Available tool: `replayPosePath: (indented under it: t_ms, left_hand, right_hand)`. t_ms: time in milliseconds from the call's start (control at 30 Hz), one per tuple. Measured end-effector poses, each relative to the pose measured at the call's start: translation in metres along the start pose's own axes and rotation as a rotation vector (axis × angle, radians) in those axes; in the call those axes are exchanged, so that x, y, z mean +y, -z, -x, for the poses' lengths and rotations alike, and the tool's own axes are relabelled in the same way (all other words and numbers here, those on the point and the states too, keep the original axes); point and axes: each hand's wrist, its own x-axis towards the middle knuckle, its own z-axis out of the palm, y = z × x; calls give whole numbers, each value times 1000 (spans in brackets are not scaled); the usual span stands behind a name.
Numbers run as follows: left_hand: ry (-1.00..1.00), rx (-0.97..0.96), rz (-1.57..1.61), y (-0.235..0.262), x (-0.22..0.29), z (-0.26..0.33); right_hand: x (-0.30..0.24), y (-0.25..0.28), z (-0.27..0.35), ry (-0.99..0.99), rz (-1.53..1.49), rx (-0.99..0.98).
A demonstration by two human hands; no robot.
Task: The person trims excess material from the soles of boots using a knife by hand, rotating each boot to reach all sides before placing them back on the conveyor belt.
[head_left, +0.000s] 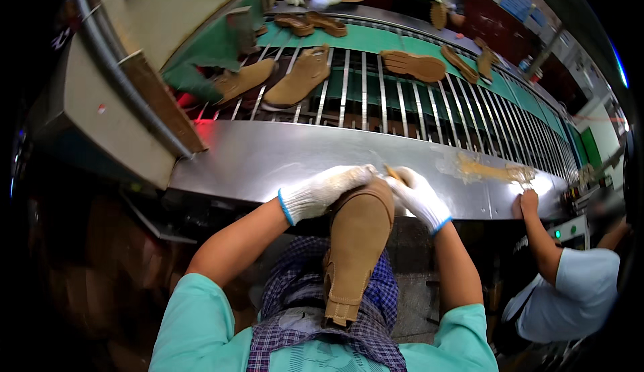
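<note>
A tan boot (359,244) lies along my lap, toe away from me and heel tab toward my body. My left hand (329,191), in a white knit glove with a blue cuff, is closed on the left side of its toe. At the right of the toe is my right hand (419,197), gloved the same way. Its fingers are closed on a thin tan stick-like tool (393,174), whose tip is close to the toe edge; its exact kind is too small to tell. The boot hides part of the right fingers.
Beyond the metal ledge (268,150), a slatted roller conveyor (365,93) carries tan boots (300,77) and loose soles (412,65). A machine housing (100,124) stands at the left. Two gloved people work across the line; another person (570,285) sits at the right.
</note>
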Motion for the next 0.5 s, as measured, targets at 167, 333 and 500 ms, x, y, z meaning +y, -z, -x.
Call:
replayPosePath:
  t_ms: [167, 333, 500]
  left_hand:
    - [-44, -51, -210, 2, -13, 2]
    - [-125, -1, 77, 12, -44, 2]
    - [22, 92, 115, 24, -57, 65]
  right_hand:
    - [11, 10, 28, 293, 689, 445]
    - [-55, -24, 46, 269, -235, 14]
    - [-79, -20, 87, 200, -567, 267]
